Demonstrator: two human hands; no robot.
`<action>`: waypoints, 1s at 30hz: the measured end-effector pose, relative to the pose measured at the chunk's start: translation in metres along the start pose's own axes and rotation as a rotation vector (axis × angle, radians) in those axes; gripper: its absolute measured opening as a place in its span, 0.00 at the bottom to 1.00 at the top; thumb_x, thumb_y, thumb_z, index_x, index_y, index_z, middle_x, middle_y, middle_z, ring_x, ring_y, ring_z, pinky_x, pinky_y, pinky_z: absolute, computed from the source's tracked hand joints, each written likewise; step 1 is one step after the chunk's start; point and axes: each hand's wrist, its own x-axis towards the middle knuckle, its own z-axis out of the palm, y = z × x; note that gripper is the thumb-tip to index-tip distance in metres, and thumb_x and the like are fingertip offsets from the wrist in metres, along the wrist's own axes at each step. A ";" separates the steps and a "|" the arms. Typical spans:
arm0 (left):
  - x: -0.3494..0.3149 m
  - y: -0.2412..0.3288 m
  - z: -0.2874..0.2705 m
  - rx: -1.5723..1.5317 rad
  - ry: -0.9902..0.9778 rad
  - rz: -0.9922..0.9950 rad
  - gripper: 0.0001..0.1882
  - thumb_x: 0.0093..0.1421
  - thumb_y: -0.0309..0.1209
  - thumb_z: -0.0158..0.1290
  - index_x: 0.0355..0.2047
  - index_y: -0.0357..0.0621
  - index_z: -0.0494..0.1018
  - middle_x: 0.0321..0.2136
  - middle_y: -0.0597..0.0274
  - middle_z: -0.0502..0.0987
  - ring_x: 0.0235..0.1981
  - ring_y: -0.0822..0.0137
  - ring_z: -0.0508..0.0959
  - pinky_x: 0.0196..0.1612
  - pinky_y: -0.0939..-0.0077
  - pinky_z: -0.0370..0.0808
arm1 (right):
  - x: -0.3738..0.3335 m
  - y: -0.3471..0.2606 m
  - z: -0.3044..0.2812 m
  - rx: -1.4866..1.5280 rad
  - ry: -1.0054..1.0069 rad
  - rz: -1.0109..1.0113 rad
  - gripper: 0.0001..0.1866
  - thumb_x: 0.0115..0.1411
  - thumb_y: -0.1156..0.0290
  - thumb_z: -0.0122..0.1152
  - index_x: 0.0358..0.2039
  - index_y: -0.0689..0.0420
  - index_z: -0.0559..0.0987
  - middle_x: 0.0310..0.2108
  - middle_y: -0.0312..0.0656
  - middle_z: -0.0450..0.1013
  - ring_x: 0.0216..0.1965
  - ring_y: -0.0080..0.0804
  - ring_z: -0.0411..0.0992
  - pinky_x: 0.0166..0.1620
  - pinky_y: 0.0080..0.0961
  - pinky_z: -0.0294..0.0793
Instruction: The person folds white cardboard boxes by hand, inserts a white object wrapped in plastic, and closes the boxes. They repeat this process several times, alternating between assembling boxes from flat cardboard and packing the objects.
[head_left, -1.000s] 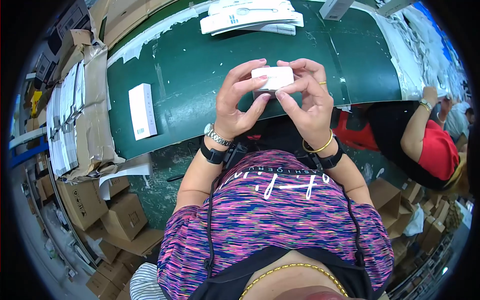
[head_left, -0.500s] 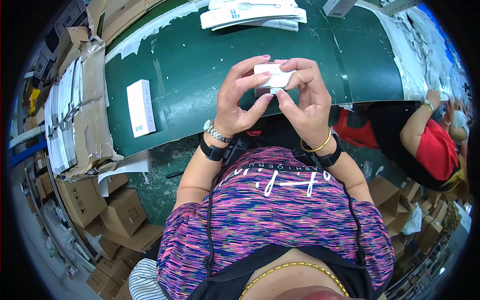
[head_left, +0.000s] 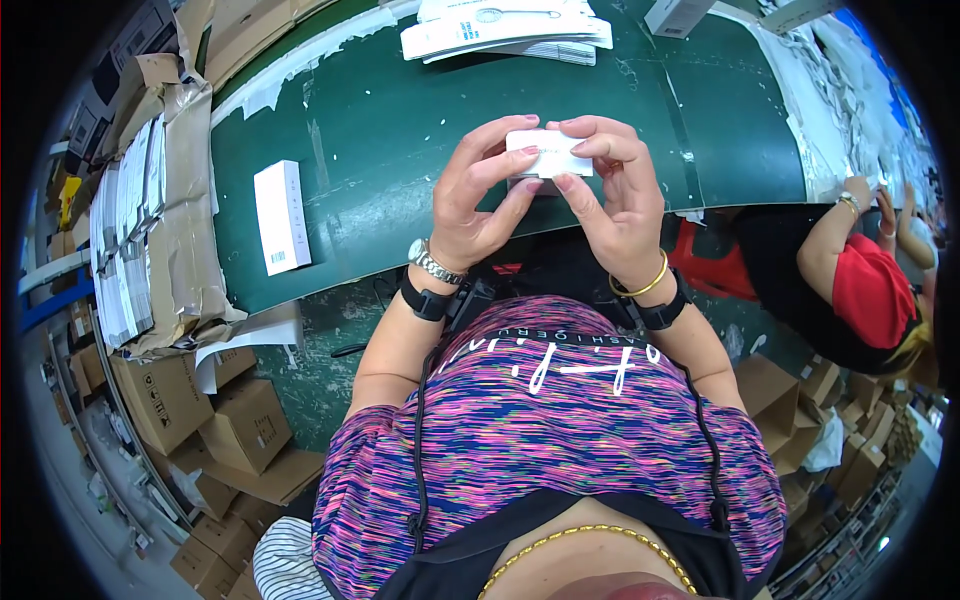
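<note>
Between my two hands, over the near edge of the green table, is a small white carton (head_left: 556,156) with its end flap facing up. My left hand (head_left: 486,185) grips its left side, fingers on top and thumb at the near side. On the right side, my right hand (head_left: 617,190) holds it with curled fingers, the thumb by the near edge of the flap. The carton's lower part is mostly hidden below the flap and behind my fingers. Another white carton (head_left: 283,217), long and narrow, lies on the table to my left.
A stack of flat white printed cartons (head_left: 508,32) lies at the table's far side. Another white box (head_left: 678,14) stands at the far right. Bundled flat cartons (head_left: 128,235) fill a torn brown box at left. A co-worker in a red sleeve (head_left: 872,298) sits at right.
The flap's front tab stood out between my thumbs; now the flap lies flatter over the carton's end. My right thumb has moved slightly away from the middle.
</note>
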 end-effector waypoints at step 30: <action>-0.060 0.008 -0.133 1.349 0.094 -0.633 0.22 0.64 0.33 0.62 0.56 0.36 0.76 0.58 0.40 0.73 0.60 0.41 0.72 0.63 0.52 0.70 | 0.135 0.050 -0.166 -0.675 0.315 0.143 0.13 0.64 0.71 0.71 0.49 0.59 0.84 0.41 0.38 0.82 0.41 0.17 0.77 0.41 0.16 0.75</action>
